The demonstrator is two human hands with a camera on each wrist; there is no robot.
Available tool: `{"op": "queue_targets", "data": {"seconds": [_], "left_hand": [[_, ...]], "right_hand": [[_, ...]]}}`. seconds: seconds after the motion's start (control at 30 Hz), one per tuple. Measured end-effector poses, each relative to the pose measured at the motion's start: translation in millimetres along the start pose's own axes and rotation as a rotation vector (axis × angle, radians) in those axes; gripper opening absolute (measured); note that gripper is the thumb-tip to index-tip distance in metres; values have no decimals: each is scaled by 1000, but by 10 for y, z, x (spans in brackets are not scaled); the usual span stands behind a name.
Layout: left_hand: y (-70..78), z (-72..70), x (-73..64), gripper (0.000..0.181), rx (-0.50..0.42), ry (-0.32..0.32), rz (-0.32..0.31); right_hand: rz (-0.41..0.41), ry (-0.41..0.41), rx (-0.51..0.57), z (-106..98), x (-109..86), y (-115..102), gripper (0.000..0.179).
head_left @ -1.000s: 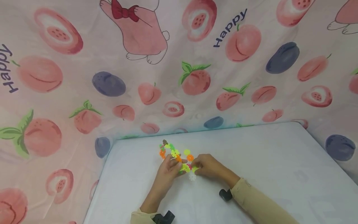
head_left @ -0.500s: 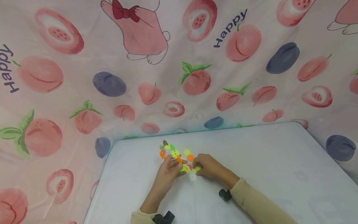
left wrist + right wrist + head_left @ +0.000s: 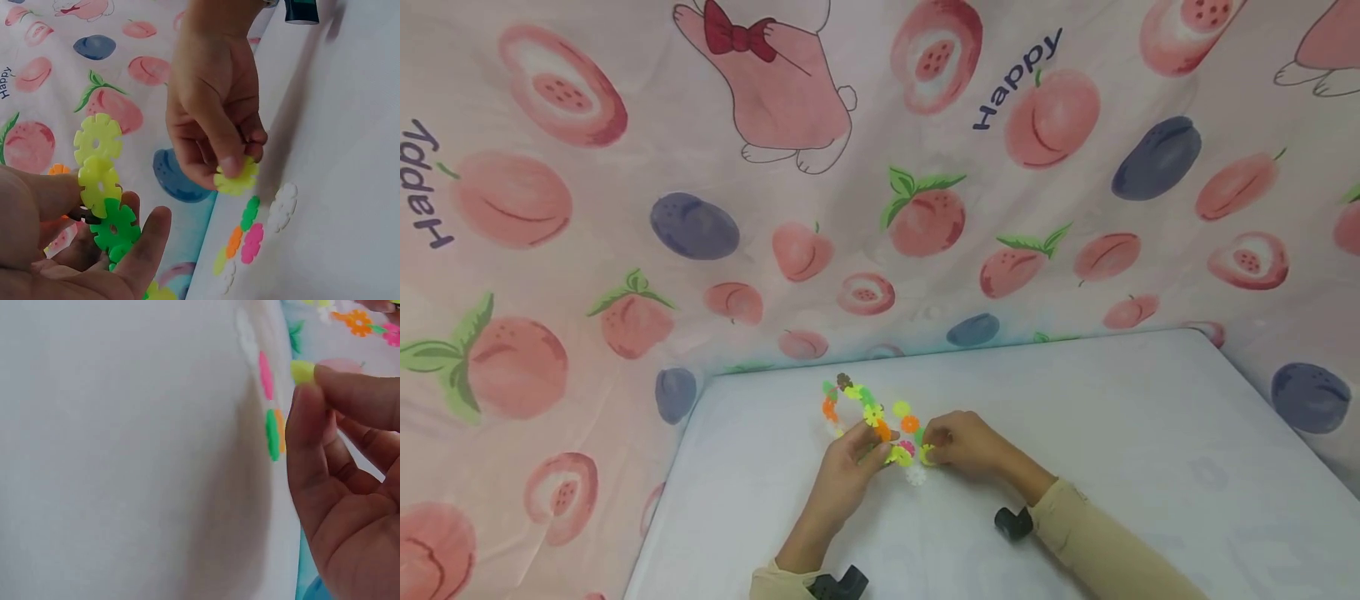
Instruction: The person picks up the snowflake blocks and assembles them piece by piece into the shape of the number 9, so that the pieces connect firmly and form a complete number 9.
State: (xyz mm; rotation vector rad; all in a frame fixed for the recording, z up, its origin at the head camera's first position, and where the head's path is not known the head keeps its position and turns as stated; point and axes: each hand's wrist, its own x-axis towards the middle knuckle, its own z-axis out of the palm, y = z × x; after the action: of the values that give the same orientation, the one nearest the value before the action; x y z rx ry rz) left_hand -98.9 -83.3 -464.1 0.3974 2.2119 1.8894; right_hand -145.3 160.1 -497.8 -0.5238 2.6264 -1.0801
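Observation:
My left hand (image 3: 848, 471) grips a chain of interlocking snowflake discs (image 3: 873, 414) in yellow, green, orange and brown, which curves up and away beyond the fingers. Up close in the left wrist view, two yellow discs and a green disc (image 3: 115, 229) sit slotted together by the thumb and fingers. Between thumb and fingertips my right hand (image 3: 966, 443) pinches a single yellow snowflake disc (image 3: 236, 178), seen nearly edge-on as a yellow disc (image 3: 302, 371) in the right wrist view. It is held apart from the chain.
Loose discs lie on the white table (image 3: 1075, 400) between the hands: white (image 3: 283, 207), pink (image 3: 252, 244), green (image 3: 249, 213), orange (image 3: 234, 242), yellow (image 3: 219, 261) and a second white one (image 3: 227, 277). A fruit-printed cloth (image 3: 865, 233) hangs behind the table.
My right hand has shifted slightly right with the yellow disc, so a green loose disc now shows beside it. The chain in my left hand has tipped a little to the left.

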Motion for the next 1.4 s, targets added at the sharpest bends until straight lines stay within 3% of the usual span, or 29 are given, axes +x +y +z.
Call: {"op": "queue_targets", "data": {"seconds": [0.2,0.37,0.47,0.83,1.4], "left_hand": [[-6,1,-11,34,61,51,1],[-16,8,-11,44,66,88,-32],[-15,12,-5,40,67,97,-43],[-4,30,21,31,122,111,-63],[40,77,18,26,166,134,-18]], "right_hand": [[68,-58,318,-124,-81,-62,13],[105,-77,486,-209,-153,-143,20],[119,-92,559,-245,-185,-200,22],[102,-147,710,-254,-201,-333,16],[90,-171,762,-269,-236,-428,14]]}}
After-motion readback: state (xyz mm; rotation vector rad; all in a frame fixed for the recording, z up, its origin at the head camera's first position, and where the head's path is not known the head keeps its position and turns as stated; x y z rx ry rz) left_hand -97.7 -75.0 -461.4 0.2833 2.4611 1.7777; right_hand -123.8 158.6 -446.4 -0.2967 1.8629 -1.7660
